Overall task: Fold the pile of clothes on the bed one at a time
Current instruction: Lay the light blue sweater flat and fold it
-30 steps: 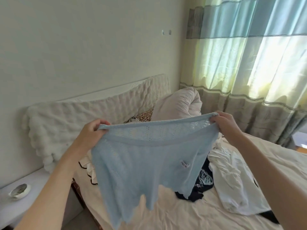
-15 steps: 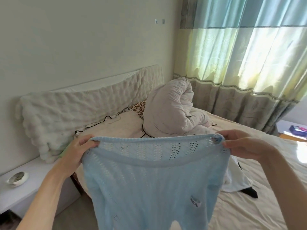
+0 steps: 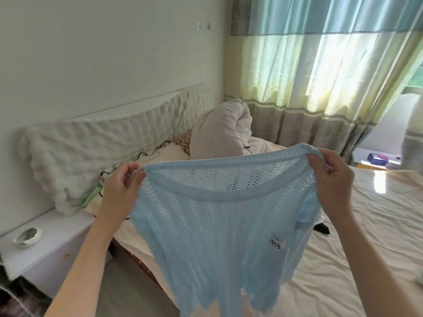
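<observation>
Both arms raised: left hand (image 3: pixel 121 186) and right hand (image 3: pixel 329 177) each pinch a shoulder of the blue knit top (image 3: pixel 219 225), stretched between them.

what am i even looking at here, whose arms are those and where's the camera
There is no machine here. A person wears a wide-angle camera on the head, looking forward and down, so the two bare arms are that person's own. The left hand and the right hand each pinch a top corner of a light blue knit top, holding it up spread out in the air above the bed. On the bed lie a rolled-up quilt and a leopard-print pillow; a dark garment peeks out behind the top. A small dish sits on the white bedside table. Striped curtains cover the window.
</observation>
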Tool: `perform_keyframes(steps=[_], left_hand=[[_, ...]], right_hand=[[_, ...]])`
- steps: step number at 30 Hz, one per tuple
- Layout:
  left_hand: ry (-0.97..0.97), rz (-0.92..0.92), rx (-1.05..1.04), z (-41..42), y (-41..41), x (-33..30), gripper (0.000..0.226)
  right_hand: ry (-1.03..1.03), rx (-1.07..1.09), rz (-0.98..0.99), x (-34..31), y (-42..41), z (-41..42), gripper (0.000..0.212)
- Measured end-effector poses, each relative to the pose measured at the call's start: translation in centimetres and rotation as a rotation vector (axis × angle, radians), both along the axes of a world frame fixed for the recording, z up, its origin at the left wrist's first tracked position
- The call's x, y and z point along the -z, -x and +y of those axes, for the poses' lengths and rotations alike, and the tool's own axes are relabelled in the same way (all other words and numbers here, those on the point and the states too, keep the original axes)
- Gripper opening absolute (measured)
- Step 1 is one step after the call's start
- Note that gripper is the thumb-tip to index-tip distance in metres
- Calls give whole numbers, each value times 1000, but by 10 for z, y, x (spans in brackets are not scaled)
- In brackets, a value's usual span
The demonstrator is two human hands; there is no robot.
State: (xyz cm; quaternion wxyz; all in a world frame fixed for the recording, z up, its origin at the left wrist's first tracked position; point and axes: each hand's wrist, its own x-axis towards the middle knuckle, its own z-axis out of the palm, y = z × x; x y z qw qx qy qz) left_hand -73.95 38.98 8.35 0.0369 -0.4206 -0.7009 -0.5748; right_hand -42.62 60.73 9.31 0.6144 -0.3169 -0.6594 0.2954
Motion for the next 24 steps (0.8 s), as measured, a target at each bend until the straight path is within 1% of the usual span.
perform_keyframes(steps=[2,4,6,8,9,10,12,13,15,16,17,20,22,24], left_hand=[[-36,119,-109,-3,-12,-9,9],[-91,178,-170,-8,-22,-17,3],[-150,216,-235,-14,-29,-26,12],[-232,242,-286,-18,-34,-37,18],[-273,246,-290,-19,-37,-42,13],[-296,247,-284,-17,-40,-46,3],[-295,242,-284,-11,-45,-49,8],[-277,245,-279,-6,-43,-47,9],[-194,273,-286,8,-37,-40,26],[-135,289,-283,17,-31,-34,31],[-66,301,-271,27,-23,-28,32],[160,358,-198,66,4,-1,26],[305,384,-144,98,23,24,23],[409,368,-138,133,43,58,23]], right_hand=[[-67,86,-21,-9,-4,-13,13],[-124,123,-14,-20,-9,-25,8],[-158,133,32,-34,-15,-36,4],[-195,138,79,-47,-18,-44,6],[-207,142,94,-52,-18,-47,8],[-213,152,100,-55,-18,-47,11],[-197,189,81,-55,-16,-39,18],[-178,211,57,-52,-14,-32,21],[-145,259,-27,-43,-9,-14,24],[-132,281,-80,-36,-4,-4,24],[-116,298,-131,-28,1,8,25],[-59,339,-289,4,22,52,26],[-26,343,-395,34,39,91,28],[28,321,-491,72,58,133,30]])
